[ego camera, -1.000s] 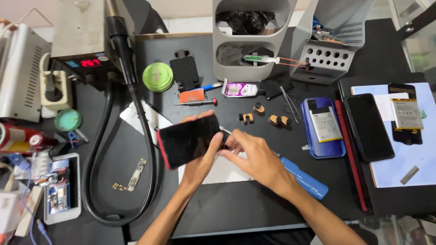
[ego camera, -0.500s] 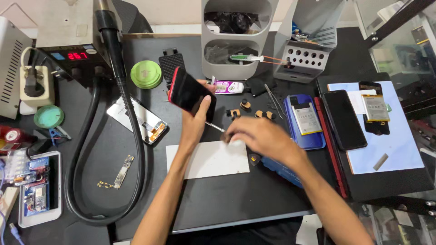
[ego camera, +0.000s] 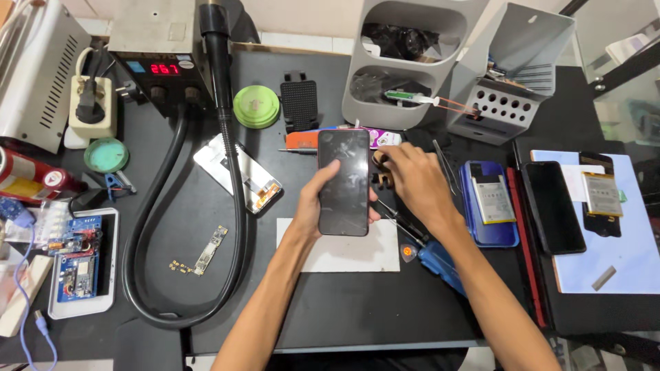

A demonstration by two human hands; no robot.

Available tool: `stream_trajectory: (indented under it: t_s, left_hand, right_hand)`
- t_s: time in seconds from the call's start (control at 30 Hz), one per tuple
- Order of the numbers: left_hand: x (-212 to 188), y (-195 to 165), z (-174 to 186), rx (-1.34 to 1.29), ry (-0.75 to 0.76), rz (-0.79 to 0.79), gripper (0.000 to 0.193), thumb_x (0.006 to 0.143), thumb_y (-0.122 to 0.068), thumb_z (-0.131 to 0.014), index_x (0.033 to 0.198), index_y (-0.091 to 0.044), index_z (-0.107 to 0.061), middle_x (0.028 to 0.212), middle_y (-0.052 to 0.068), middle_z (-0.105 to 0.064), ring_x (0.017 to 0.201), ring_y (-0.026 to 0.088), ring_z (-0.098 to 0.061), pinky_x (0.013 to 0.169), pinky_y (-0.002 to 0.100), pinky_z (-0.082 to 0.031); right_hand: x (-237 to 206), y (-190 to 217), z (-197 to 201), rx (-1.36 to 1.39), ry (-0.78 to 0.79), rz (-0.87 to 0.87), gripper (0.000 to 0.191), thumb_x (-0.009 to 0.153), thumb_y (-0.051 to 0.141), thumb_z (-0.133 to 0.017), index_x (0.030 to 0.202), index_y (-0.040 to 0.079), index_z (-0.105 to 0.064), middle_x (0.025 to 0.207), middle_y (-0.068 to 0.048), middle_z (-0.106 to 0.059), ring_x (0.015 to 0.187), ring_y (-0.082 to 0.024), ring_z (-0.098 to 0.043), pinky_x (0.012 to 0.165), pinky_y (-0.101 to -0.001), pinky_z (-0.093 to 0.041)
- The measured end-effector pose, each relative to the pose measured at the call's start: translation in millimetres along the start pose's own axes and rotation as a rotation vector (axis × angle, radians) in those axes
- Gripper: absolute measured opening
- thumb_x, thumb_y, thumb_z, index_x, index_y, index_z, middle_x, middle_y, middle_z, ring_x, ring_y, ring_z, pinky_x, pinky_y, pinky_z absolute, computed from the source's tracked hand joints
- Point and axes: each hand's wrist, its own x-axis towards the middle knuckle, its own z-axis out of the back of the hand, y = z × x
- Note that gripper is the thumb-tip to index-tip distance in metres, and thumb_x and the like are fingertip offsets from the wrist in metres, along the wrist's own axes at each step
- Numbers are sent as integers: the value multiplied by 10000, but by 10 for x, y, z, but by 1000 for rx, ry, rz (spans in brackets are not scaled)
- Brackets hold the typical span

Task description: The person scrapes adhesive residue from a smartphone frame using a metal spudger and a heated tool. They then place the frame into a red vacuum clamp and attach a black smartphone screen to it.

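Bare forearms and hands (ego camera: pixel 323 206), sleeveless

Black workbench (ego camera: pixel 357 302) carries white mat (ego camera: pixel 344 254), green round tin (ego camera: pixel 256 107), black hose (ego camera: pixel 148 275), small circuit board (ego camera: pixel 210 251), grey tool organiser (ego camera: pixel 405 62), blue phone back (ego camera: pixel 488 203).

Pretty bright, even light from overhead, so the shadows are soft and short; you only get a faint dark patch under the forearms on the black mat (ego camera: pixel 330 302). The phone screen (ego camera: pixel 343 180) catches a dull greyish sheen with smudges showing, no harsh glare. The red readout on the hot air station (ego camera: pixel 165 69) glows but stays crisp. Wide-angle lens bends things near the corners, and the white box (ego camera: pixel 38 75) at far left leans outward. The centre is sharp; the glass area at the upper right looks washed out and hazy.
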Motion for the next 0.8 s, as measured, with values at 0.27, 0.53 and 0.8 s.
stream_trajectory:
  t_s: [0.27, 0.53, 0.8]
  left_hand:
    - [143, 296, 391, -8, -74, -29, 617, 1119, -562, -528, 1193, 49, -487, 885, 171, -663, 691, 273, -669, 630, 424, -587]
    - [-31, 393, 229, -721, 525, 194, 503, 1078, -534, -354, 986, -43, -410, 616, 119, -549, 472, 277, -562, 506, 369, -472]
    - [-68, -50, 339, -250, 419, -61, 602, 1085, -627, -401, 1034, -28, -434, 581, 74, -476, 394, 195, -452, 372, 289, -337]
  right_hand:
    - [-459, 363, 447, 816, 104, -360, 232, 999, 99, -601, 1200, 24, -688, 1019, -70, -733, 906, -126, -702, 828, -261, -553]
    - [-735, 597, 471, 757, 208, -264, 192, 961, 120, -650, 1107, 20, -723, 947, -79, -748, 879, -152, -760, 763, -277, -581]
    - [-833, 422, 515, 74, 216, -207, 320, 898, 225, -707, 1174, 66, -682, 1074, -92, -676, 964, -333, -653, 823, -433, -493]
